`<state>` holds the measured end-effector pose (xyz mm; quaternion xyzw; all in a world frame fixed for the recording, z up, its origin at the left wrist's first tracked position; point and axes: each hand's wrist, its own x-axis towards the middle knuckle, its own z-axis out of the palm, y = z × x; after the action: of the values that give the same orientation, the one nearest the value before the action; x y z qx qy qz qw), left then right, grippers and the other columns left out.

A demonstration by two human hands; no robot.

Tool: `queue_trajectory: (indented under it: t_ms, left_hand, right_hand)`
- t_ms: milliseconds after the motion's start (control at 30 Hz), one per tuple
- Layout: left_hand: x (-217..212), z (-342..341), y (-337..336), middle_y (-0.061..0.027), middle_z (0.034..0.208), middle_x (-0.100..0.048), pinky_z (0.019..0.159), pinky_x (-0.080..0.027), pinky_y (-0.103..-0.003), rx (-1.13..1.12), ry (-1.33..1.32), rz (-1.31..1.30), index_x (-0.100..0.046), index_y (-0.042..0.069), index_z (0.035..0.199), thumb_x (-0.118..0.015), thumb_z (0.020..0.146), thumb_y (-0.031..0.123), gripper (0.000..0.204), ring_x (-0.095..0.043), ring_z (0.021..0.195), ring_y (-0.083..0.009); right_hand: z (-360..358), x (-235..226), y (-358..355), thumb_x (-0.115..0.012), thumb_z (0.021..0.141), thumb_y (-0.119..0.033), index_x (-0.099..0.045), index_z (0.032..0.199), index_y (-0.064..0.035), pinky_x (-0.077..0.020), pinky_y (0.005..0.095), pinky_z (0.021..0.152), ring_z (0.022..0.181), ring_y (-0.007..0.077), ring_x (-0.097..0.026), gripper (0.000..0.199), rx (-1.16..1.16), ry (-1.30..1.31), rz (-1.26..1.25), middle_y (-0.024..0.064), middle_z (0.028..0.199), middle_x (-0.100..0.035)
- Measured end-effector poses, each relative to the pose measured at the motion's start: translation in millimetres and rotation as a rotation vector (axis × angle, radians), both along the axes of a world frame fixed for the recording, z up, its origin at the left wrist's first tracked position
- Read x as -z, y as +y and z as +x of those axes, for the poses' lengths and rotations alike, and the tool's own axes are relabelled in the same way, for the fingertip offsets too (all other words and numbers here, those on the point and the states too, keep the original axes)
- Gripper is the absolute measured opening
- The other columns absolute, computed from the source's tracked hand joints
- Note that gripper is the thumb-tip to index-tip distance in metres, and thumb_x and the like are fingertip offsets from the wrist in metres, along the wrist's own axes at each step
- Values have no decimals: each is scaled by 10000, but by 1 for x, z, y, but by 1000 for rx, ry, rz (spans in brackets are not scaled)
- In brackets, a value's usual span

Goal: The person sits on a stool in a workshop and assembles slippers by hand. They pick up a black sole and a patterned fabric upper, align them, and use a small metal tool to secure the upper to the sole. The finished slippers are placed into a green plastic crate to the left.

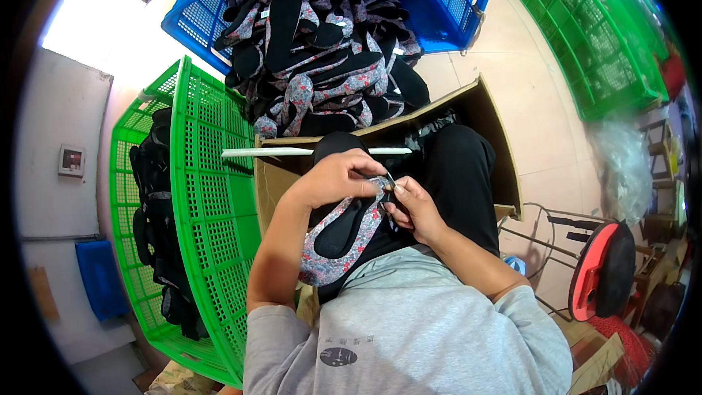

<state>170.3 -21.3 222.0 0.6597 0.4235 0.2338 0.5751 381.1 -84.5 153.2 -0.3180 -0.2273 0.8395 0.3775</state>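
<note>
A floral fabric slipper (327, 266) with a black insole lies across my lap, its heel end toward my left elbow. My left hand (341, 177) is closed on its other end, fingers bent over the floral edge. Close beside it, my right hand (415, 211) is pinched, thumb against the fingers. A thin, shiny bit shows between the two hands, too small to name. Dark parts under the right fingers are partly hidden. A long white strip (267, 152) lies crosswise just beyond my hands, behind my left knee's edge.
Ahead, a heap of floral slippers (336, 82) spills from a blue crate (446, 4). An open cardboard box (501, 139) surrounds my knees. At left stands a green crate (212, 197) holding black items. Another green crate (592, 44) and a red-and-black stool (601, 271) are at right.
</note>
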Motion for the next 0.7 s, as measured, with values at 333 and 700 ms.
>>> queue_trajectory:
  t_ms: [333, 700]
  left_hand:
    - [-7, 6, -31, -61, 741, -608, 615, -463, -303, -292, 334, 362, -693, 19, 830, -684, 821, 88, 70, -605, 673, -178]
    - [-2, 10, -50, -34, 716, -593, 574, -441, -243, -490, 226, 119, -597, 4, 849, -628, 899, 73, 90, -557, 632, -89]
  right_hand:
    - [3, -2, 6, -497, 1033, -255, -500, 1018, -112, -257, 184, 424, 478, 31, -356, 144, -69, -73, 106, 24, 784, -596]
    - [12, -4, 27, -546, 1002, -229, -539, 1055, -65, -469, 259, 645, 697, 96, -580, 172, -183, -416, 609, 17, 789, -626]
